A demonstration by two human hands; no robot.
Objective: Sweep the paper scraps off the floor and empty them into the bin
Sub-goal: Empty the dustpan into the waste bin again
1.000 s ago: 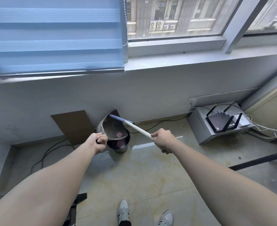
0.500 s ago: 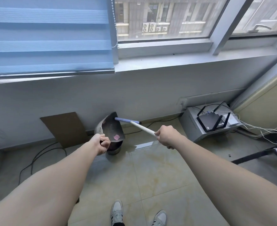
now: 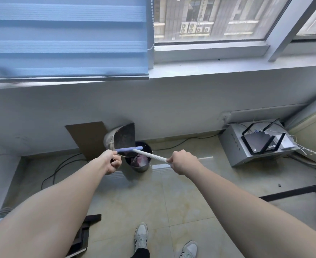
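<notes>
My left hand (image 3: 112, 162) grips the handle of a grey dustpan (image 3: 122, 135), which is tipped up steeply above a dark round bin (image 3: 139, 165) by the wall. Pink paper scraps (image 3: 140, 161) lie inside the bin. My right hand (image 3: 181, 162) grips a white broom handle (image 3: 151, 155). The broom's blue-purple head (image 3: 129, 148) lies across the bin's mouth, just under the dustpan's lower edge. The dustpan's inside looks dark, with no scraps showing on it.
A brown cardboard sheet (image 3: 89, 136) leans on the wall left of the bin. A grey metal box (image 3: 246, 152) with a black router (image 3: 259, 143) and white cables stands at the right. Black cables run along the floor. My shoes (image 3: 141, 237) are below.
The dustpan has tipped up steeper over the bin, and the pink scrap that lay on it is gone from it. The broom head has swung left across the bin's mouth.
</notes>
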